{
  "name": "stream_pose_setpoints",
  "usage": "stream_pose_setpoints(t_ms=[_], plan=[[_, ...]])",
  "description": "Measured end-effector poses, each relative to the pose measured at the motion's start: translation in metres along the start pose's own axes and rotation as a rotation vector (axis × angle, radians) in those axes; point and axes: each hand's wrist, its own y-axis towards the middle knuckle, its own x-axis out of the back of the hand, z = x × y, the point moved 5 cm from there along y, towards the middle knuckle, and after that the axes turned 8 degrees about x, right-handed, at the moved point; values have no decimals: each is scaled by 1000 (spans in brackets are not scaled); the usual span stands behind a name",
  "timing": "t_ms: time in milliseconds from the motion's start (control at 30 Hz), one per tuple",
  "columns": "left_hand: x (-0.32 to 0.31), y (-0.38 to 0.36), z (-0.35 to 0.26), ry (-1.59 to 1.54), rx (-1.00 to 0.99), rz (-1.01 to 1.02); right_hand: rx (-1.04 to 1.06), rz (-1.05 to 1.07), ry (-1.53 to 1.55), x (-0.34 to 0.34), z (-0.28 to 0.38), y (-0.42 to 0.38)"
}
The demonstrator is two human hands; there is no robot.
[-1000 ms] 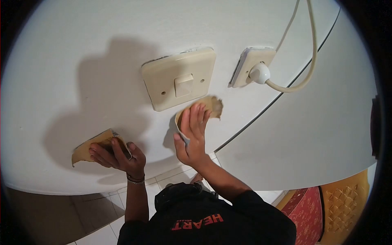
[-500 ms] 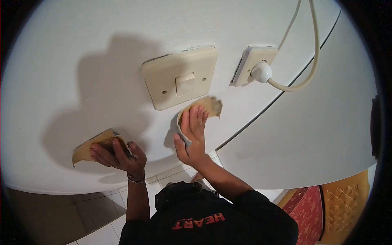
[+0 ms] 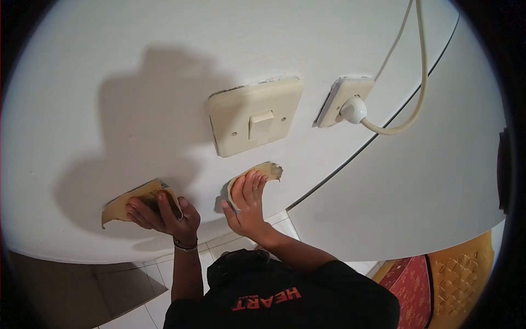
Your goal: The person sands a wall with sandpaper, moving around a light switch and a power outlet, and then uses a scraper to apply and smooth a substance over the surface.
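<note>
Head view: left hand (image 3: 165,215) half-curled, holding folded tan sheet (image 3: 116,211) against wall (image 3: 71,120). Right hand (image 3: 247,204), fingers together, holds curled tan sheet (image 3: 270,170) (ragged end) below switch plate (image 3: 230,118). Forearms reach up, right one slanting inward.

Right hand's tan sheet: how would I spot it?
On the white wall, find the cream switch plate. Below it, the right hand holds the curled tan sheet. Unlike the other sheet in the left hand, it has a ragged greyish end.
</note>
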Motion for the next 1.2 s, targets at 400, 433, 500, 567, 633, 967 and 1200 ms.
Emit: stream_pose_setpoints(t_ms=[400, 433, 500, 567, 633, 967, 1200], plan=[[1, 0, 2, -11, 1, -3, 174, 72, -13, -2, 25, 22], [1, 1, 2, -13, -3, -4, 176, 73, -15, 0, 23, 24], [2, -2, 1, -13, -8, 12, 195, 58, 43, 16, 33, 53], [2, -3, 3, 13, 9, 19, 167, 39, 86, 14, 34, 49], [3, -1, 2, -2, 0, 11, 193, 65, 6, 4, 28, 35], [4, -6, 10, -23, -3, 5, 140, -8, 39, -3, 28, 27], [3, -6, 10, -35, -7, -7, -8, -112, 63, 29, 15, 62]])
